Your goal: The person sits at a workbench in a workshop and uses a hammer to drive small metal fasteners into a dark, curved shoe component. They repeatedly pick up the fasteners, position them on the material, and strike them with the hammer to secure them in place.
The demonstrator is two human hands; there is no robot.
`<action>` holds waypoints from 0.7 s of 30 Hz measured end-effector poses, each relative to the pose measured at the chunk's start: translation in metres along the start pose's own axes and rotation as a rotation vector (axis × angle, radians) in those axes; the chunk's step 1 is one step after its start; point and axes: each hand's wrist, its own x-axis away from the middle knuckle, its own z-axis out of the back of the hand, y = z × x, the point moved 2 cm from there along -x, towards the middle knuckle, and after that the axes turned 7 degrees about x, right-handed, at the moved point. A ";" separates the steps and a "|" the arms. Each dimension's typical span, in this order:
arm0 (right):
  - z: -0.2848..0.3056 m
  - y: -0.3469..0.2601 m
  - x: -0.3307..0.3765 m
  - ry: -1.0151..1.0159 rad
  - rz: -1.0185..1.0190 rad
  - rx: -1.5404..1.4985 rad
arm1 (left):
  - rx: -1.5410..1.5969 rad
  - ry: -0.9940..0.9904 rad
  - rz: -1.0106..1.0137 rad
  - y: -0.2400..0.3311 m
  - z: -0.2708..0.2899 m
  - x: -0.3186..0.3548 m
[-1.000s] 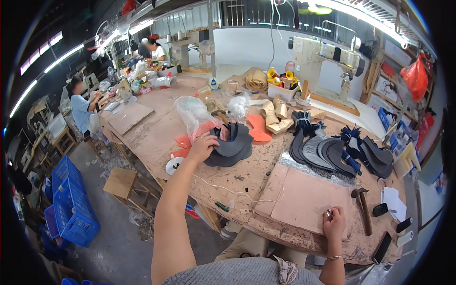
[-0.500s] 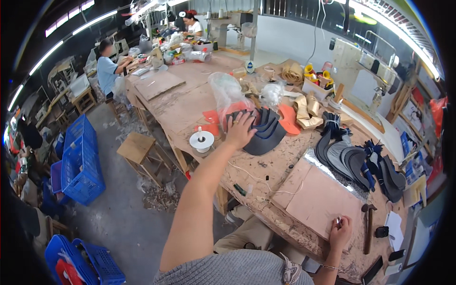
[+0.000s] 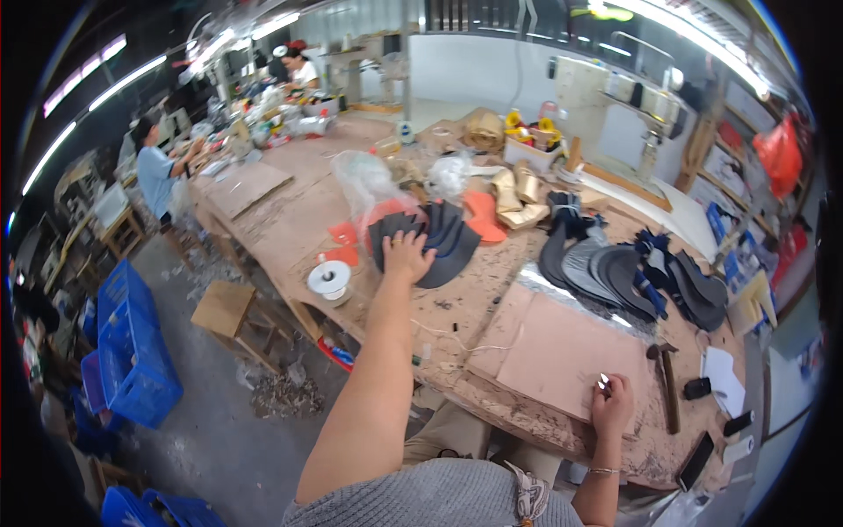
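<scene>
My left hand (image 3: 407,257) lies with spread fingers on a fanned pile of dark curved fabric pieces (image 3: 446,263), reaching across to the middle of the table. Beyond its fingertips are a clear plastic bag (image 3: 364,180) and red-orange pieces (image 3: 342,253). At the near right, my right hand (image 3: 615,406) is closed around a small tool with a shiny metal tip (image 3: 603,383); the fingers hide most of it. That hand rests on a flat tan board (image 3: 562,351).
A white spool (image 3: 328,279) stands left of the pile. A hammer (image 3: 667,386) lies right of the board, with bundled dark curved pieces (image 3: 615,277) behind it. Gold pieces (image 3: 518,198) and a sewing machine (image 3: 615,114) are farther back. A wooden stool (image 3: 224,307) and blue crates (image 3: 136,369) stand left.
The whole view has shifted, moving the scene leftward in the picture. My left hand has drawn slightly nearer over the dark pieces, and more of them show fanned beyond its fingers. My right hand keeps its tool.
</scene>
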 end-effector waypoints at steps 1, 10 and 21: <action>0.001 0.000 0.000 -0.009 -0.017 -0.005 | -0.061 -0.130 0.026 0.004 0.009 -0.014; 0.005 -0.023 -0.012 0.024 0.019 -0.131 | -0.115 0.290 -0.451 0.193 -0.039 -0.085; 0.008 -0.005 -0.007 -0.015 -0.059 -0.097 | 0.377 -0.358 -0.599 0.449 -0.090 0.006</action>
